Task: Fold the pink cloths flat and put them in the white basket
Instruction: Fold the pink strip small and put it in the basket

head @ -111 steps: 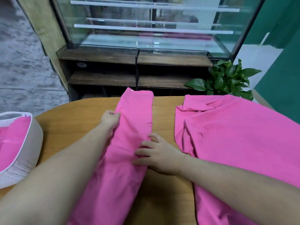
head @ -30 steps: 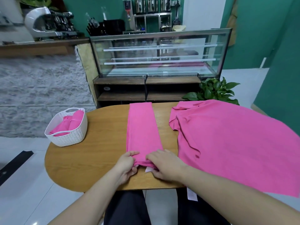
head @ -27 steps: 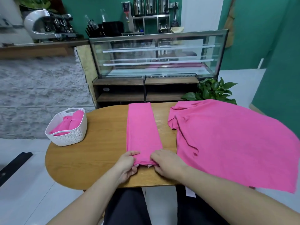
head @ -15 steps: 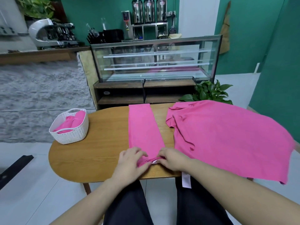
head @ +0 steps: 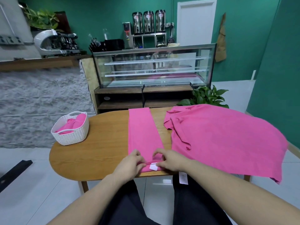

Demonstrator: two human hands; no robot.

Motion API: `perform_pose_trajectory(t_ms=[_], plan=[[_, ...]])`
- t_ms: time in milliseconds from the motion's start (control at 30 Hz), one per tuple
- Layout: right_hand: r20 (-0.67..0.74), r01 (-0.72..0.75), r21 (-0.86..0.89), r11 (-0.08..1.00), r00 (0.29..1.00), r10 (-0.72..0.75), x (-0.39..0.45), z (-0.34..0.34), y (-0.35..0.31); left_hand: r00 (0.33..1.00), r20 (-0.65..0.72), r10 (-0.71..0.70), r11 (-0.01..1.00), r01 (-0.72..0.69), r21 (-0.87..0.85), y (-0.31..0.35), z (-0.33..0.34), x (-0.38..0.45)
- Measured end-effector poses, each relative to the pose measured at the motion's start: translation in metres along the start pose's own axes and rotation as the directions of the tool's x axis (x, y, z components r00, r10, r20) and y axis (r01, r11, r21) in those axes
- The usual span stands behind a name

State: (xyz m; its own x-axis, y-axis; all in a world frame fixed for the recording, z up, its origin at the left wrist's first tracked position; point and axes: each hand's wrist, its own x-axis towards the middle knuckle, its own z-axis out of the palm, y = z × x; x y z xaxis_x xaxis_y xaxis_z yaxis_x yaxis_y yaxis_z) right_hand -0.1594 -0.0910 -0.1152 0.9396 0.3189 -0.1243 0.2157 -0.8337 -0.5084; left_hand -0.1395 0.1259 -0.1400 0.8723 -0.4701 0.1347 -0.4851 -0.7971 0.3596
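1. Nearest to me, my two forearms reach forward over my dark-trousered legs (head: 193, 207) toward the near edge of the wooden table (head: 97, 153).
2. My left hand (head: 129, 164) rests on the near end of the folded pink cloth (head: 142, 135); its fingers are curled and pinch the cloth's near hem.
3. My right hand (head: 170, 161) sits just beside the left on the same end. Thumb and fingers are curled and pinch the fabric, raising a small ridge between the two hands.
4. A small white label (head: 153, 166) lies on the cloth between the hands, touching the right fingertips. A second white tag (head: 183, 178) hangs below the table edge, under the right wrist.
5. The folded pink cloth lies as a long narrow strip, flat on the table, running from the near edge to the far edge.
6. To the right of the strip, just beside it, a large unfolded pink cloth (head: 227, 140) spreads across the table and hangs over its right and near edges.
7. At the left far end of the table stands the white basket (head: 71, 135), well apart from the hands. Folded pink pieces (head: 71, 125) lie inside it.
8. Beyond the table: a potted plant (head: 207, 96), a glass display case (head: 154, 69), three metal urns (head: 148, 21) and a green wall.
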Motion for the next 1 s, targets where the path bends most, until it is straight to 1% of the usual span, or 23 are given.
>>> perform_pose_trajectory(t_ms=[33, 67, 133, 200, 233, 300, 367, 433, 467, 533, 600, 633, 667, 700, 733, 767, 800, 900, 933, 967, 1000], plan=[[-0.034, 0.008, -0.017, 1.0, 0.999, -0.009, 0.001, 0.001, 0.001, 1.0, 0.003, -0.01, 1.0, 0.01, 0.012, -0.002, 0.001, 0.003], [-0.06, 0.02, -0.076, 0.997, 0.998, -0.025, 0.001, 0.001, 0.003, 1.0, 0.015, -0.023, 1.0, 0.023, 0.016, -0.003, 0.003, 0.005], [-0.147, 0.095, -0.254, 0.963, 0.98, -0.135, 0.001, 0.005, 0.007, 0.998, 0.042, -0.045, 0.999, 0.046, -0.019, -0.002, 0.007, 0.007], [-0.248, 0.149, -0.519, 0.842, 0.916, -0.315, 0.001, 0.01, 0.008, 0.995, 0.032, -0.097, 0.993, 0.099, -0.066, 0.001, 0.009, 0.008], [-0.232, 0.162, -0.617, 0.771, 0.898, -0.374, 0.002, 0.013, 0.008, 0.99, 0.021, -0.136, 0.988, 0.137, -0.069, 0.004, 0.01, 0.008], [-0.178, 0.188, -0.711, 0.678, 0.885, -0.431, 0.002, 0.021, 0.002, 0.974, -0.001, -0.226, 0.972, 0.225, -0.064, 0.007, 0.011, 0.006], [-0.131, 0.249, -0.688, 0.681, 0.881, -0.455, 0.002, 0.031, -0.001, 0.954, 0.013, -0.299, 0.94, 0.296, -0.167, 0.006, 0.011, 0.007], [-0.124, 0.259, -0.613, 0.747, 0.902, -0.414, 0.0, 0.036, 0.0, 0.943, 0.062, -0.326, 0.911, 0.331, -0.244, 0.003, 0.011, 0.008], [-0.117, 0.256, -0.594, 0.763, 0.911, -0.397, 0.0, 0.036, 0.001, 0.937, 0.089, -0.337, 0.893, 0.349, -0.284, 0.0, 0.01, 0.009], [-0.124, 0.246, -0.582, 0.775, 0.915, -0.384, 0.001, 0.032, 0.001, 0.938, 0.096, -0.332, 0.87, 0.344, -0.355, -0.003, 0.007, 0.008], [-0.14, 0.225, -0.542, 0.81, 0.926, -0.351, 0.004, 0.03, -0.003, 0.947, 0.051, -0.318, 0.879, 0.314, -0.359, -0.003, 0.007, 0.007], [-0.163, 0.215, -0.513, 0.831, 0.926, -0.34, 0.005, 0.03, -0.004, 0.959, 0.012, -0.285, 0.912, 0.275, -0.305, -0.003, 0.009, 0.004], [-0.188, 0.188, -0.483, 0.855, 0.931, -0.311, 0.006, 0.031, -0.006, 0.976, -0.048, -0.212, 0.958, 0.198, -0.206, -0.004, 0.012, 0.002], [-0.21, 0.154, -0.455, 0.877, 0.939, -0.274, 0.008, 0.033, -0.007, 0.987, -0.124, -0.105, 0.994, 0.1, -0.047, -0.004, 0.014, -0.002], [-0.225, 0.123, -0.423, 0.898, 0.945, -0.236, 0.009, 0.035, -0.007, 0.983, -0.185, 0.013, 0.992, 0.011, 0.127, -0.004, 0.016, -0.006], [-0.236, 0.098, -0.389, 0.916, 0.95, -0.202, 0.011, 0.036, -0.007, 0.966, -0.236, 0.107, 0.963, -0.042, 0.265, -0.004, 0.018, -0.011], [-0.241, 0.082, -0.351, 0.933, 0.955, -0.174, 0.012, 0.036, -0.008, 0.948, -0.26, 0.186, 0.931, -0.086, 0.354, -0.006, 0.021, -0.013], [-0.218, 0.06, -0.249, 0.967, 0.969, -0.116, 0.012, 0.035, -0.007, 0.926, -0.197, 0.322, 0.864, -0.203, 0.46, -0.011, 0.02, -0.012], [-0.208, 0.053, -0.22, 0.974, 0.973, -0.099, 0.011, 0.035, -0.007, 0.923, -0.157, 0.351, 0.852, -0.245, 0.463, -0.013, 0.019, -0.01], [-0.198, 0.041, -0.197, 0.98, 0.977, -0.081, 0.011, 0.035, -0.006, 0.926, -0.118, 0.36, 0.854, -0.276, 0.441, -0.013, 0.017, -0.009], [-0.193, 0.027, -0.179, 0.983, 0.979, -0.062, 0.011, 0.036, -0.005, 0.928, -0.108, 0.355, 0.872, -0.288, 0.397, -0.012, 0.016, -0.007]])
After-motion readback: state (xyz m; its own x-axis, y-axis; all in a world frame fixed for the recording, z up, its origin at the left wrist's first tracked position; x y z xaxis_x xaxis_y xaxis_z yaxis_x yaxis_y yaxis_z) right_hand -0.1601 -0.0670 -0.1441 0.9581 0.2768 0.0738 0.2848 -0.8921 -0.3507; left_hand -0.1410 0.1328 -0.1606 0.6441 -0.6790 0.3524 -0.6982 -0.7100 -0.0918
